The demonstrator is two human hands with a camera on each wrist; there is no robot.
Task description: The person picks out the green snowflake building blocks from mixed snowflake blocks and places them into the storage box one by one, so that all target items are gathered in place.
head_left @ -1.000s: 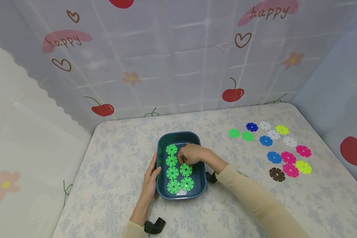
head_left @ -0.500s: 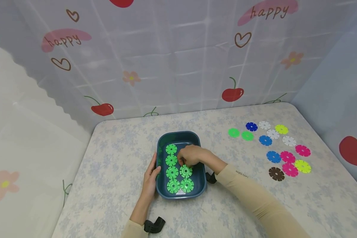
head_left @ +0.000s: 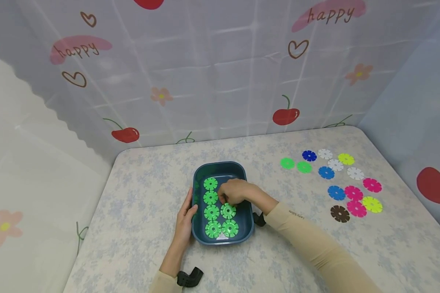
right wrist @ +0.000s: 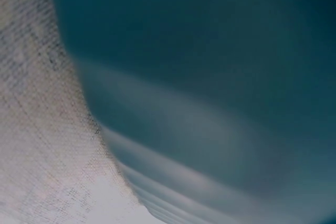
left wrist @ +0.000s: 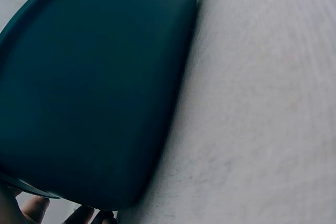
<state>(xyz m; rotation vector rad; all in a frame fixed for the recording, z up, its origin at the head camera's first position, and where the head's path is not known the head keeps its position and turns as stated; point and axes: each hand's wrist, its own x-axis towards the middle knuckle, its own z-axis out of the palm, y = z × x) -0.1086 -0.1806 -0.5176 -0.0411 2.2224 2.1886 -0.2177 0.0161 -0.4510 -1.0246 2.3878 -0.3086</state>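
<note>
In the head view a dark teal rectangular tray [head_left: 249, 232] stands on the table, its long side pointing away from me. Several green notched interlocking discs [head_left: 210, 197] lie inside in a left column, with a shorter column beside it. My left hand [head_left: 184, 221] holds the tray's left side, thumb at the rim and fingers along the outer wall. My right hand [head_left: 235, 191] reaches over the right rim with curled fingers, fingertips at the upper edge of a green disc [head_left: 228, 211]. The left wrist view shows the tray's outer wall [left wrist: 100, 87]; the right wrist view shows its blurred wall [right wrist: 184, 35].
Right of the tray lie loose discs on the table: green [head_left: 304, 167], dark blue [head_left: 309, 155], white [head_left: 355, 173], blue [head_left: 336, 193], pink [head_left: 372, 185], yellow [head_left: 372, 204] and brown [head_left: 339, 213]. A printed curtain [head_left: 227, 89] hangs behind the table.
The upper disc of the right column has shifted slightly toward me, by my right fingertips. Both hands and the tray otherwise stay nearly still.
</note>
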